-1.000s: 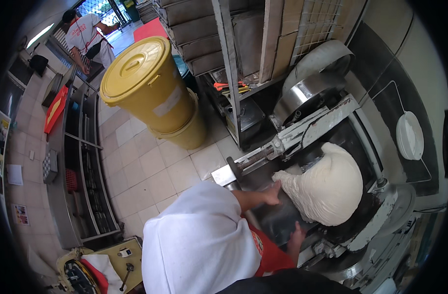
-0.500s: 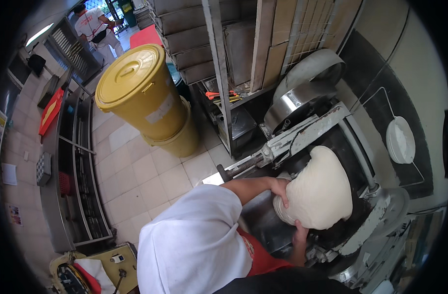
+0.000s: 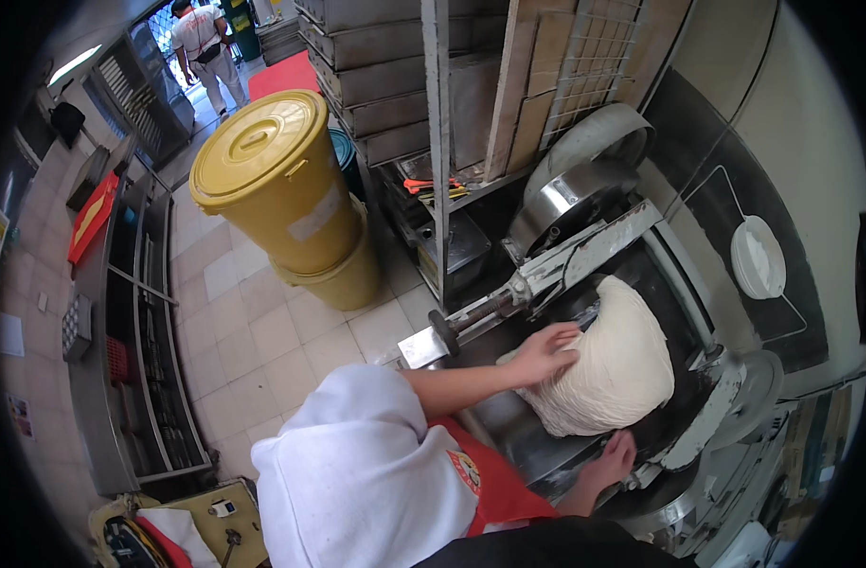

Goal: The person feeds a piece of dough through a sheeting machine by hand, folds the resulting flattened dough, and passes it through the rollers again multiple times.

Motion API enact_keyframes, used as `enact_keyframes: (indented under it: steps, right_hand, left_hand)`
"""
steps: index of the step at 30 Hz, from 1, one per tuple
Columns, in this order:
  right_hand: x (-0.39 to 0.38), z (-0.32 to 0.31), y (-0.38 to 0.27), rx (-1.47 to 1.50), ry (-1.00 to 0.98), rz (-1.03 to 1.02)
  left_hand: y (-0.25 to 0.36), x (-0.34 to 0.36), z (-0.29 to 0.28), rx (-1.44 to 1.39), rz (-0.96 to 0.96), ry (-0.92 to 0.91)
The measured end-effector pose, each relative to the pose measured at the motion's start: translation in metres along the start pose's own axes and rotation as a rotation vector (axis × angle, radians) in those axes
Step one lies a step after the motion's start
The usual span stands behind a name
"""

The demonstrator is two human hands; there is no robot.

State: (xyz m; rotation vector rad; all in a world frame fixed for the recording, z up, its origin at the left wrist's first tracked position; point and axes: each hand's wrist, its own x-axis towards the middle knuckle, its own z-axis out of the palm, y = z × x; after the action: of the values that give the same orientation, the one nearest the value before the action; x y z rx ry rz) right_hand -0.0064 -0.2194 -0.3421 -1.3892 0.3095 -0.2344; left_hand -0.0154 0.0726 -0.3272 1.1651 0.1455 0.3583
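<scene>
A large, pale mass of dough [image 3: 627, 364] rests on the dark metal bed of a dough roller machine [image 3: 584, 248], its near left side creased and sagging in folds. My left hand [image 3: 546, 354] is over the dough's left side with its fingers apart, gripping nothing; whether the fingertips touch the dough I cannot tell. Just off the near edge of the dough is my right hand [image 3: 613, 460], its fingers stretched out and nothing in it. The dough's underside is hidden.
A crank handle [image 3: 444, 331] juts from the machine's left end. Beyond stand a yellow lidded bin [image 3: 262, 180] and a rack of trays [image 3: 371, 85]. Metal shelving [image 3: 134, 331] lines the left wall. Another person [image 3: 205, 57] is far off by the doorway.
Both my hands have let go of the dough: the left has risen over its side, the right has drawn off its near edge. The dough has slumped wider at the left. The other person has turned away.
</scene>
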Motion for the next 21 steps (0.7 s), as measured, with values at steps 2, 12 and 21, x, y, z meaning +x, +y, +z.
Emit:
enact_keyframes:
  steps: [2,12,21]
  right_hand:
    - [-0.019,-0.027,0.029,-0.061,0.052,0.142]
    - [0.021,0.018,0.114,-0.328,-0.435,0.443]
    - [0.056,0.006,0.116,-0.290,-0.807,0.457]
  left_hand:
    - [-0.037,-0.012,-0.026,0.260,-0.029,0.144]
    - [-0.075,0.025,-0.020,1.075,-0.382,-0.219]
    - [-0.079,0.063,-0.039,0.307,-0.507,-0.878]
